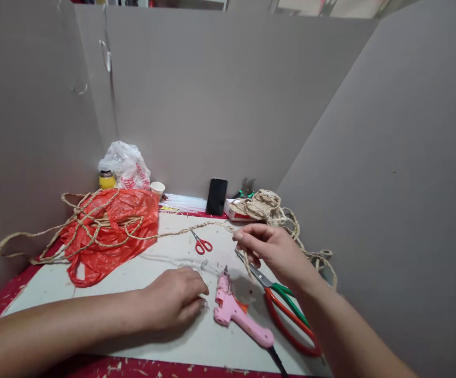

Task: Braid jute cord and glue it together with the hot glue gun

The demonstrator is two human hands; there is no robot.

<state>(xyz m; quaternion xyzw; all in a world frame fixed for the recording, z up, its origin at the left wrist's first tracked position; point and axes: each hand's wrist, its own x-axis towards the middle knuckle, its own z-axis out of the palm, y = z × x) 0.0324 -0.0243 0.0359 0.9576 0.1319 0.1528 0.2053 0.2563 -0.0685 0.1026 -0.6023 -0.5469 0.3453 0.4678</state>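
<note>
My right hand (269, 245) pinches a braided straw rope (196, 227) between thumb and fingers, above the table's right half. The rope stretches left from it to a loose pile, and a short end hangs below the fingers. My left hand (178, 296) is low over the white board with its fingers curled in; whatever they hold, if anything, is hidden. Just right of it lies a pink glue gun (230, 307), nozzle pointing away. Large shears (286, 304) with red and green handles lie under my right hand and forearm. Small red-handled scissors (201, 243) rest farther back.
Tangled rope covers an orange plastic bag (113, 252) at left. Behind stand a yellow jar (107, 180), a white bag (127, 163), a paper cup (157, 188) and a phone (216, 197). Coiled braid (265, 205) lies back right, near green-handled pliers (246, 190). Grey partitions (220, 105) enclose the table.
</note>
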